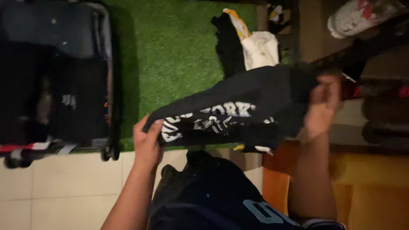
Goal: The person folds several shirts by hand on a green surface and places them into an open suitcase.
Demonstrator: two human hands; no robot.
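Note:
I hold a black garment (252, 101) with white lettering stretched between both hands, in front of my body. My left hand (147, 141) grips its left end, fingers closed over the cloth. My right hand (323, 108) pinches the right end, a little higher. The garment hangs over green artificial turf (170, 49). Below it I see my dark shorts (211, 202) with a pale number on them.
An open black suitcase (41, 79) with dark clothes lies at the left, half on the turf and half on pale floor tiles (41, 201). A pile of black, white and yellow clothes (250, 41) lies beyond the garment. A white and red cylinder (364, 12) and dark furniture stand at the right.

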